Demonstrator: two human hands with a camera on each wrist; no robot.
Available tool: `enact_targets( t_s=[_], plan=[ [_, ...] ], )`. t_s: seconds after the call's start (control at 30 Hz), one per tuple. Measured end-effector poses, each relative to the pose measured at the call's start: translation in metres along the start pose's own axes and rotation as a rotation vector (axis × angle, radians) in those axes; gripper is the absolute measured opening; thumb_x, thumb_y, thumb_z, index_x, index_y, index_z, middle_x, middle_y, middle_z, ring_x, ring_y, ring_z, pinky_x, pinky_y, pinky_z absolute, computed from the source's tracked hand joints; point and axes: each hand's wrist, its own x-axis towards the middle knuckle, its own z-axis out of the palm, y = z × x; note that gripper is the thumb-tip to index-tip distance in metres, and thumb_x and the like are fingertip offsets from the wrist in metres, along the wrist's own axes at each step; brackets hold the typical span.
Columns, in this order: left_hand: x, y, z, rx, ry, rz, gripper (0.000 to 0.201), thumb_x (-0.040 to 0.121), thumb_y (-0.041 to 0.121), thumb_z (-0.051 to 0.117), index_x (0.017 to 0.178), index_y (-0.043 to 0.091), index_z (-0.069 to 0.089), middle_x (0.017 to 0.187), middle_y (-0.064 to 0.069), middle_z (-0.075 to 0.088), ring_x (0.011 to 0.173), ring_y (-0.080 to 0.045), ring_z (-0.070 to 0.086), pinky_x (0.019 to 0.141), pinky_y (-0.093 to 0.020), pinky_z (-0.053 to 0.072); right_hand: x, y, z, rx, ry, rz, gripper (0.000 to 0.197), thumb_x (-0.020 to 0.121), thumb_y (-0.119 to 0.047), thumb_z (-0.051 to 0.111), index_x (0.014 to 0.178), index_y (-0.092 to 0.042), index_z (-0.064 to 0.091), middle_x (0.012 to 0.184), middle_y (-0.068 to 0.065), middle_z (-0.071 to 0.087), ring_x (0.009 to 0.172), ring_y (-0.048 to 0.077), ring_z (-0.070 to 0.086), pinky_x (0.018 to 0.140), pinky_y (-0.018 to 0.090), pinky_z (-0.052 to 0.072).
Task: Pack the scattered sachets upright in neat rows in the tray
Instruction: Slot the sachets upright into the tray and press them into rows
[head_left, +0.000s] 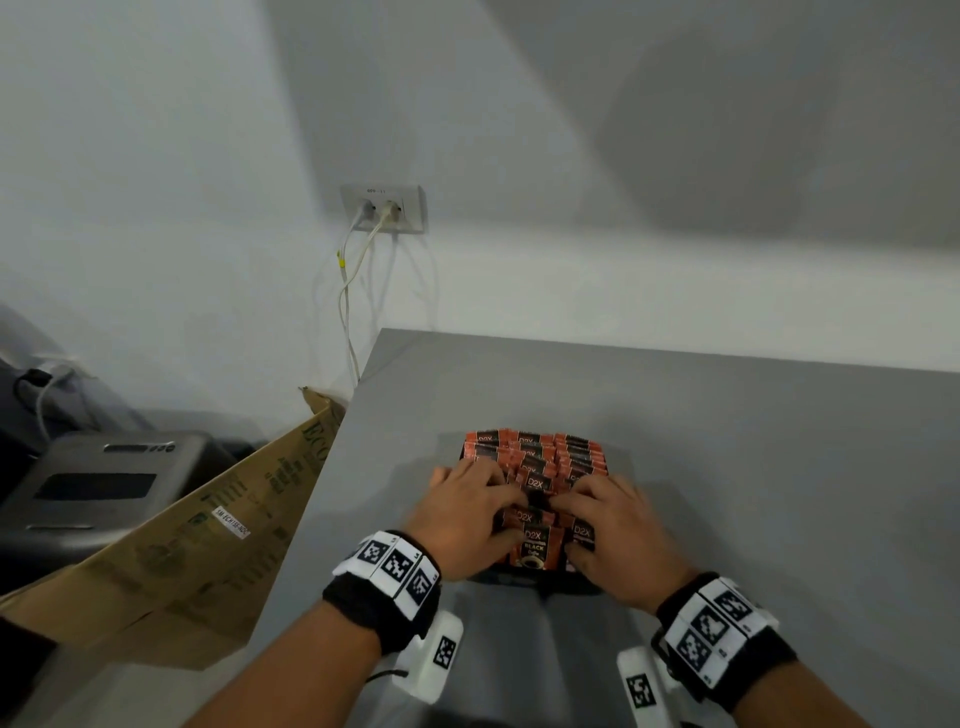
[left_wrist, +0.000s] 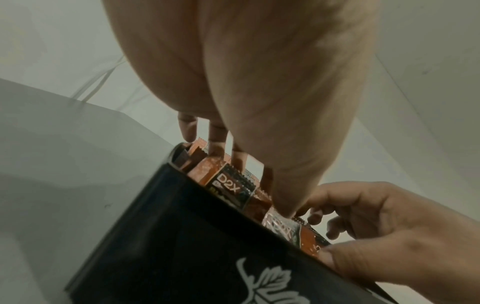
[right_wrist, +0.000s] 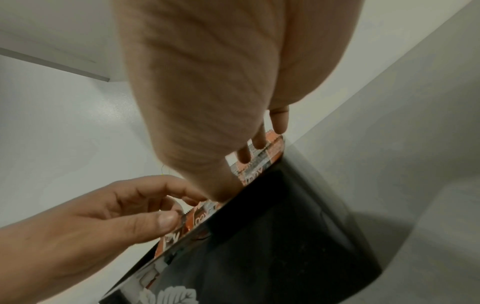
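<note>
Left hand (head_left: 470, 512): fingers (left_wrist: 215, 135) bent down into the sachets (head_left: 535, 467), tips pressing between the packet tops on the tray's left side; thumb at the near row. Can't tell if any single packet is actually pinched. Right hand (head_left: 613, 525): same posture on the right side, fingers (right_wrist: 259, 139) curled onto the serrated top edges, thumb at the near wall of the tray (left_wrist: 182, 236). Whether it has hold of a packet is also unclear. The two hands' fingertips nearly meet over the middle.

Sachets are orange and black, marked "D2X", standing upright in rows inside the black tray, packed from far edge to near edge. Tray has a white leaf print on its near wall.

Tray sits on a grey table (head_left: 727, 441), near its left edge. White wall behind, with a socket (head_left: 384, 208) and two white cables (head_left: 348, 291) hanging down. A cardboard box (head_left: 208, 545) leans at the table's left; dark grey appliance (head_left: 104, 483) further left.
</note>
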Motion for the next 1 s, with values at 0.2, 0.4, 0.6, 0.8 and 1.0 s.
enact_targets(
  t_s=[0.2,0.4,0.6,0.8,1.0],
  plan=[
    [0.002,-0.002,0.006,-0.018,0.047,-0.043,0.034,0.097,0.053,0.047,0.121,0.041,0.067,0.117,0.016,0.050,0.117,-0.010,0.040,0.105,-0.033,0.024,0.001,-0.004,0.003,-0.039,0.045,0.048,0.040,0.082,-0.035,0.064,0.122,-0.036,0.065,0.119,-0.014,0.054,0.116,0.014,0.048,0.100,0.035,0.041],
    [0.006,-0.002,0.004,-0.047,0.094,-0.075,0.047,0.094,0.055,0.048,0.137,0.039,0.055,0.134,0.015,0.050,0.128,-0.011,0.039,0.112,-0.034,0.025,0.008,-0.010,-0.003,-0.029,0.052,0.054,0.047,0.087,-0.044,0.052,0.134,-0.035,0.057,0.136,-0.015,0.049,0.128,0.012,0.041,0.107,0.037,0.037],
    [0.014,0.004,0.009,-0.001,-0.009,-0.109,0.054,0.100,0.053,0.037,0.148,0.029,0.043,0.160,0.008,0.034,0.148,-0.016,0.024,0.124,-0.042,0.008,0.015,-0.015,-0.001,-0.098,-0.018,0.071,0.050,0.094,-0.052,0.040,0.139,-0.034,0.052,0.143,-0.018,0.049,0.134,0.012,0.038,0.109,0.035,0.032],
    [0.015,0.001,0.008,0.001,0.046,-0.125,0.058,0.096,0.057,0.038,0.147,0.029,0.042,0.152,0.009,0.040,0.143,-0.016,0.032,0.123,-0.046,0.015,0.017,-0.014,-0.006,-0.081,0.019,0.091,0.049,0.096,-0.050,0.049,0.142,-0.033,0.050,0.146,-0.014,0.046,0.138,0.014,0.038,0.111,0.035,0.029],
    [0.035,-0.002,-0.001,-0.026,-0.001,-0.181,0.069,0.101,0.052,0.036,0.159,0.020,0.019,0.168,-0.002,0.014,0.155,-0.020,0.006,0.126,-0.047,0.002,0.037,-0.012,-0.017,-0.108,-0.030,0.149,0.067,0.100,-0.055,0.037,0.157,-0.022,0.025,0.164,-0.003,0.025,0.152,0.017,0.018,0.122,0.037,0.014]
  ],
)
